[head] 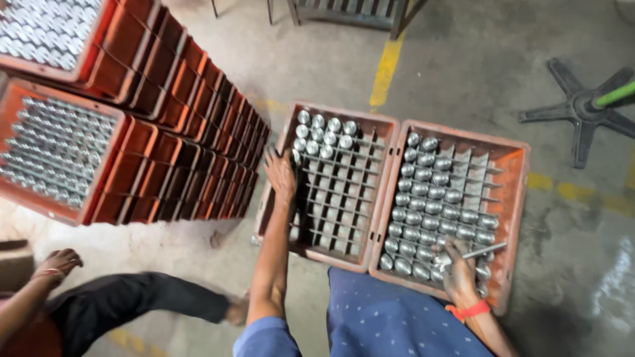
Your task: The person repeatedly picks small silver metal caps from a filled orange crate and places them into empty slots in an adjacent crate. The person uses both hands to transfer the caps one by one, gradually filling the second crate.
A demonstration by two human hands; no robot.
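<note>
Two orange plastic crates side by side on the concrete floor (463,73), centre of frame, both with grey divider grids.

Left crate (284,142): only the top three rows hold shiny metal cylinders (324,137), rest of the cells bare. Right crate (519,192): left columns and lower rows filled with rounded metal pieces (423,198), upper right cells open. So by the look of it, left barely started, right roughly two-thirds loaded.

Left hand (280,175) rests on the near-left rim of the left crate, fingers curled over the edge; can't tell if it holds a part. Right hand (458,268), orange band at the wrist, sits low in the right crate, closed around a thin metal rod (486,250) that sticks out toward the right.

Parts are turned or polished steel, bright, dome-topped. Crates scuffed, dusty. Floor stained, yellow line paint worn.

Upper left: stacked crates (165,99), same type, two showing full trays of cylinders. Another person's hand (58,262) at lower left. Black chair base (582,109) upper right.
</note>
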